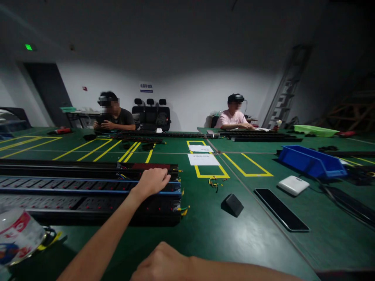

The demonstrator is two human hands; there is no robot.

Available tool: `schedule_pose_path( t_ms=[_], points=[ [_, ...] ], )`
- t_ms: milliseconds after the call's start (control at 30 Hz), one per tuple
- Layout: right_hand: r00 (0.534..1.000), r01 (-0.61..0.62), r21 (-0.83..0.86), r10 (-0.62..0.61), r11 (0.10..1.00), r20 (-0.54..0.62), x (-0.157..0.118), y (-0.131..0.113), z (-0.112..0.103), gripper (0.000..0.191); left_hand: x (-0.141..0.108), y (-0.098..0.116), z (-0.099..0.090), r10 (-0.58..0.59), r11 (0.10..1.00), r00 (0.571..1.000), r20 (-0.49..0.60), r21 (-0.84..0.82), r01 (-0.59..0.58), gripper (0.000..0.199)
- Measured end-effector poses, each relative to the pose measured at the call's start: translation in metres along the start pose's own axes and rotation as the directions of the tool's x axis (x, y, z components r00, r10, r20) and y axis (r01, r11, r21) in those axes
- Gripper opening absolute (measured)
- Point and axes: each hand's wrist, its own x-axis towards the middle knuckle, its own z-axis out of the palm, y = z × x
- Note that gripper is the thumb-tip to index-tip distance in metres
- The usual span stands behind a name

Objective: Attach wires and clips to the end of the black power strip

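Long black power strips lie side by side at the left. My left hand point(154, 181) reaches over the right end of a blue-edged power strip point(96, 187), fingers curled down around its far side; the fingertips are hidden. A nearer black power strip point(129, 205) has red-lit switches and a yellow-green wire point(184, 210) at its end. Behind my hand is a dark red panel point(148, 166). Low in the view, my right hand point(164, 263) is closed in a fist close to me, above the table. What it holds, if anything, cannot be seen.
A white-and-red container point(19, 236) stands at the left front. To the right on the green table point(205, 242) are a black block point(233, 205), a phone point(281, 209), a white case point(293, 185) and a blue bin point(312, 162). Two people sit across the table.
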Motion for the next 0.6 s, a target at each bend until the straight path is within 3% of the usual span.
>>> schedule_pose_path(
  t_ms=[133, 200, 267, 333, 400, 467, 500, 600],
  points=[
    [0.994, -0.088, 0.022, 0.09, 0.996, -0.069, -0.024, -0.009, -0.005, 0.021, -0.031, 0.023, 0.004, -0.038, 0.998, 0.996, -0.083, -0.051, 0.034, 0.032],
    [0.971, -0.157, 0.036, 0.161, 0.987, -0.175, -0.039, -0.01, -0.013, 0.015, -0.045, 0.034, 0.011, -0.037, 0.998, 0.988, -0.15, -0.061, 0.028, 0.029],
    [0.918, -0.241, 0.017, 0.234, 0.97, -0.319, -0.057, -0.008, -0.026, 0.01, -0.058, 0.045, 0.018, -0.031, 0.998, 0.97, -0.241, -0.057, 0.018, 0.027],
    [0.836, -0.321, 0.035, 0.3, 0.946, -0.459, -0.074, 0.001, -0.045, 0.009, -0.069, 0.057, 0.024, -0.022, 0.999, 0.95, -0.313, -0.029, 0.013, 0.026],
    [0.722, -0.402, 0.118, 0.394, 0.908, -0.569, -0.09, 0.019, -0.066, 0.016, -0.076, 0.069, 0.027, 0.014, 1.0, 0.936, -0.351, 0.0, -0.015, 0.024],
    [0.551, -0.46, 0.252, 0.497, 0.851, -0.67, -0.106, 0.045, -0.088, 0.028, -0.08, 0.08, 0.029, 0.054, 0.998, 0.93, -0.364, 0.006, -0.056, 0.024],
    [0.442, -0.474, 0.326, 0.542, 0.818, -0.715, -0.114, 0.06, -0.097, 0.031, -0.08, 0.086, 0.031, 0.062, 0.998, 0.928, -0.367, 0.008, -0.064, 0.024],
    [0.046, -0.405, 0.553, 0.621, 0.728, -0.783, -0.141, 0.105, -0.119, 0.037, -0.079, 0.097, 0.037, 0.067, 0.998, 0.93, -0.361, 0.015, -0.066, 0.026]
  ],
)
